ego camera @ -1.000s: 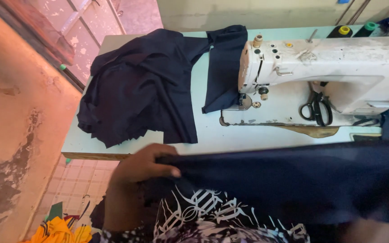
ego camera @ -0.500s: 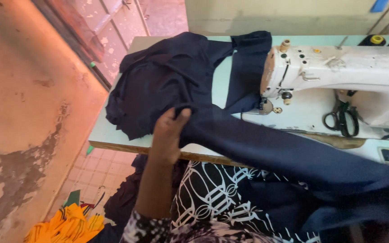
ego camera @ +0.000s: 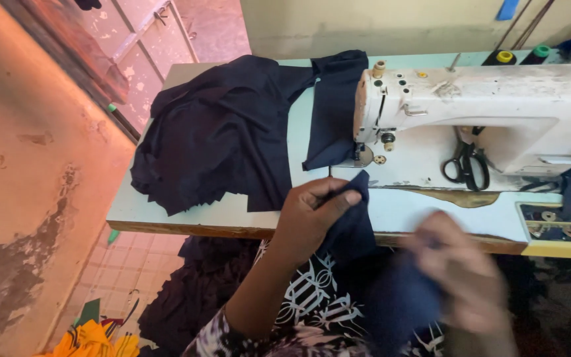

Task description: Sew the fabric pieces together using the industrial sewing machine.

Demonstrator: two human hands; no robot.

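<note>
Bare table [ego camera: 269, 218] shows at centre, in a strip between the dark pile [ego camera: 223, 132] at upper left and my left hand [ego camera: 312, 215]; a hand could pass there. Right of it the machine [ego camera: 490, 112] blocks the upper right, with scissors [ego camera: 467, 162] lying on its bed under the arm. A dark panel [ego camera: 332, 109] hangs beside the machine's head, closing the gap toward the pile. My right hand [ego camera: 460, 277], blurred, and the cloth [ego camera: 358, 228] I pinch fill the lower centre.
</note>
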